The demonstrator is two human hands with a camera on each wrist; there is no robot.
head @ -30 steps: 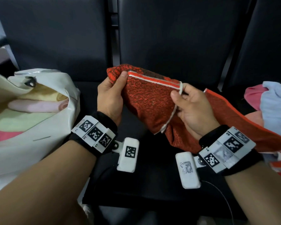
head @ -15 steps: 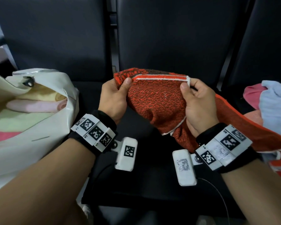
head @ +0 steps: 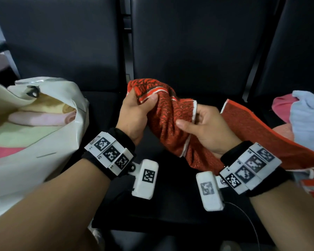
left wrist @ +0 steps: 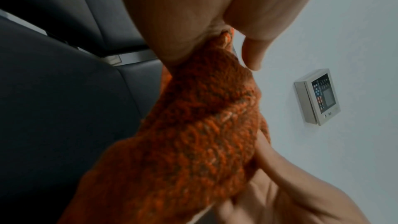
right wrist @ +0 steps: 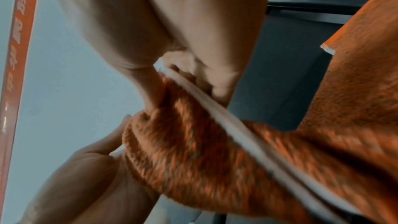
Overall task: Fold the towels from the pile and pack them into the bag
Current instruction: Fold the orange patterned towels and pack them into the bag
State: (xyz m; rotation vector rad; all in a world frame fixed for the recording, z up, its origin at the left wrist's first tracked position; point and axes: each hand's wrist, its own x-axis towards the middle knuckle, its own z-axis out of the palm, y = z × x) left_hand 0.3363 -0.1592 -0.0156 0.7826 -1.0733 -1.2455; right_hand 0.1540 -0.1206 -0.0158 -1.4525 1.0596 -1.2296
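An orange-red towel (head: pixel 167 124) with a white-edged hem hangs bunched between my two hands above the dark seat. My left hand (head: pixel 136 113) grips its upper left corner, thumb pressed on the striped border. My right hand (head: pixel 199 124) pinches the white hem just right of it, and the rest of the cloth trails off to the right over my forearm. In the left wrist view the towel (left wrist: pixel 193 134) runs out from under the fingers; in the right wrist view the towel (right wrist: pixel 215 151) and its white hem are held between thumb and fingers. The white bag (head: pixel 43 142) stands open at the left.
Folded pale towels (head: pixel 34 120) in yellow, pink and green lie inside the bag. A pile of pink and light blue towels (head: pixel 304 116) sits at the far right. Black seat backs (head: pixel 188 42) rise behind. The dark seat cushion (head: pixel 170 205) lies below my wrists.
My hands have come closer together, so the towel's top edge, stretched flat before, now sags and bunches. The right hand has slid lower along the white hem.
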